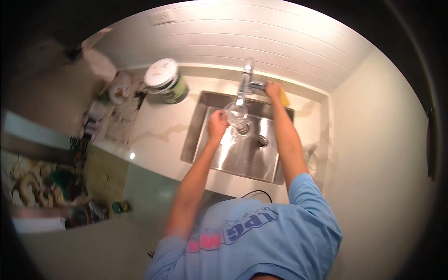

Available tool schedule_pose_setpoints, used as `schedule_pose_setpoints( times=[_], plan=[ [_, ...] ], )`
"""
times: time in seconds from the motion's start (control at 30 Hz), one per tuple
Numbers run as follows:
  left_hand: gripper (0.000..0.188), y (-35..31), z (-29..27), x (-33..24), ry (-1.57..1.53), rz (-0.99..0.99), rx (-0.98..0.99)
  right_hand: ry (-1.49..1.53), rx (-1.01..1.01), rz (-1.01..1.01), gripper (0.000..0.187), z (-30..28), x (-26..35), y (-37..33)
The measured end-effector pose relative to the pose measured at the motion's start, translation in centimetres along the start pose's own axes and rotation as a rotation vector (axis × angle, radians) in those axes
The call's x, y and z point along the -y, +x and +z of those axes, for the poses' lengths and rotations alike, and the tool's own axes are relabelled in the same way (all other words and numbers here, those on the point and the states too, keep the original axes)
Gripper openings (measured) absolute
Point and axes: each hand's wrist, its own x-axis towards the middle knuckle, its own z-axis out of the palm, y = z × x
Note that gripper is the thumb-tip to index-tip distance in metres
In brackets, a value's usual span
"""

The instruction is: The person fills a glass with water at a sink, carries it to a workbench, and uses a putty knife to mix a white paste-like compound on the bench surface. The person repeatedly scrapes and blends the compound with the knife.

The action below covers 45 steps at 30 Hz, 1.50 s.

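Observation:
My left hand is closed on the rim of a clear round container, holding it over the sink under the spout of the chrome faucet. Whether it is a glass or a bowl is hard to tell through the blur. My right hand reaches to the faucet's side handle, its fingers closed around the end. Just beside that hand, a yellow cloth-like thing lies behind the sink. Below the container, the stainless steel sink shows a drain and a second round dark fitting.
A lidded bucket with a white top and green side stands on the pale counter, left of the sink. Further left are blurred jars and clutter. A transparent item lies right of the sink. White panelled walls close in behind.

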Motion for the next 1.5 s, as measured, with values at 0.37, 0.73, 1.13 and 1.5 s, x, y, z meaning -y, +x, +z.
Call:
schedule_pose_setpoints(
  times=[0.37, 0.73, 1.13, 1.5],
  plan=[
    [0.023, -0.4, -1.5, -0.6, 0.328, 0.06, 0.004, 0.183, 0.004, -0.014, 0.044, -2.4, 2.9, -3.3],
    [0.027, -0.7, -2.3, -0.4, 0.314, 0.0, -0.012, 0.183, 0.013, 0.076, 0.045, -1.6, 2.5, -2.5],
    [0.023, 0.0, -2.4, -0.2, 0.172, 0.046, 0.025, 0.173, -0.172, -0.077, 0.045, -0.5, 2.3, -3.4],
    [0.016, 1.1, -3.1, -0.1, 0.051, 0.087, 0.09, 0.213, -0.078, 0.111, 0.039, -2.9, 4.8, -6.1]
  ],
)
